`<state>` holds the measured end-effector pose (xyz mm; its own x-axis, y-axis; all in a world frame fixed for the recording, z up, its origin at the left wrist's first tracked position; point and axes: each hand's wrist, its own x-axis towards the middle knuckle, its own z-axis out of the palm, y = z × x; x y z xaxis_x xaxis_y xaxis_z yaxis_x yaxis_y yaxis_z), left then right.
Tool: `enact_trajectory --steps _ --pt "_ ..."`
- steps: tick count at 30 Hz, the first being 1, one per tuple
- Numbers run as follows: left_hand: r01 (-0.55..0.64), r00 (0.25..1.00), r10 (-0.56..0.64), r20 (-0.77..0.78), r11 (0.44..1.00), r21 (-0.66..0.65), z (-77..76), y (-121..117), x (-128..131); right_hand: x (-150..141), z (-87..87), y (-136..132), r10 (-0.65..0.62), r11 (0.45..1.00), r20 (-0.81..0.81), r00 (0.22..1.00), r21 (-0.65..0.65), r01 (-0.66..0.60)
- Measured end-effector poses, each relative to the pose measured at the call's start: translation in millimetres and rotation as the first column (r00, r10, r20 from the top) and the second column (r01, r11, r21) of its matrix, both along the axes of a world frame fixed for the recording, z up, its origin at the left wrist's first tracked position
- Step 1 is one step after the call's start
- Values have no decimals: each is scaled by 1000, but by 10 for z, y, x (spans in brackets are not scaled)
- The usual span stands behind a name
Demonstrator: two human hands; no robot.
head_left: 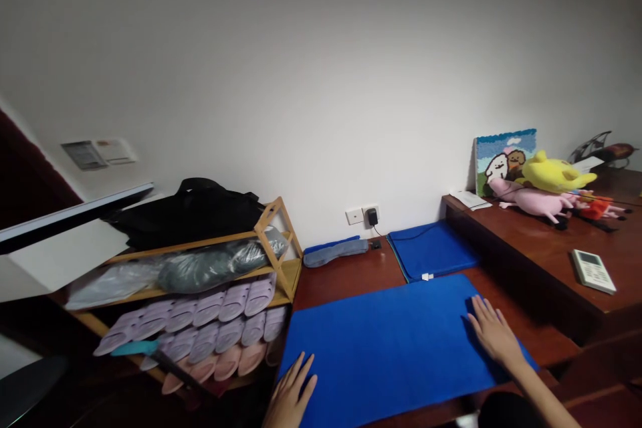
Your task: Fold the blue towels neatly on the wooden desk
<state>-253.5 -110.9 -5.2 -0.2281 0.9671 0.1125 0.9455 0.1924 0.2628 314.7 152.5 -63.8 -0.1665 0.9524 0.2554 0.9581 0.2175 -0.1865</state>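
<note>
A blue cloth point(386, 341) lies spread flat on the dark red wooden table point(341, 284). On its left front part rests my left hand point(291, 391), palm down with the fingers stretched out. Over at the cloth's right edge, my right hand point(494, 331) lies flat too, fingers extended. Neither hand grips anything. Behind the spread cloth sits a folded blue cloth point(431, 251) with a small white tag at its near edge. A rolled grey-blue cloth point(336, 253) lies near the wall, left of the folded one.
To the left stands a wooden rack point(281, 257) with several purple slippers point(233, 301) and a black bag point(195, 214). A raised counter point(536, 247) on the right bears plush toys point(556, 177) and a white remote-like device point(592, 272). A black plug point(372, 216) sits in the wall socket.
</note>
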Motion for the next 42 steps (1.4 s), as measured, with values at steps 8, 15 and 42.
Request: enact_trajectory --steps 8,15,42 --pt "-110 983 117 -141 992 63 203 871 -293 -1795 600 71 339 912 -110 934 -206 -355" --pt "-196 969 193 -152 981 -2 -57 1131 -481 -1486 464 387 268 932 -75 961 -231 -278" --pt "-186 969 177 -172 982 -38 -32 1074 -408 -1864 491 210 451 862 -121 884 -198 -467"
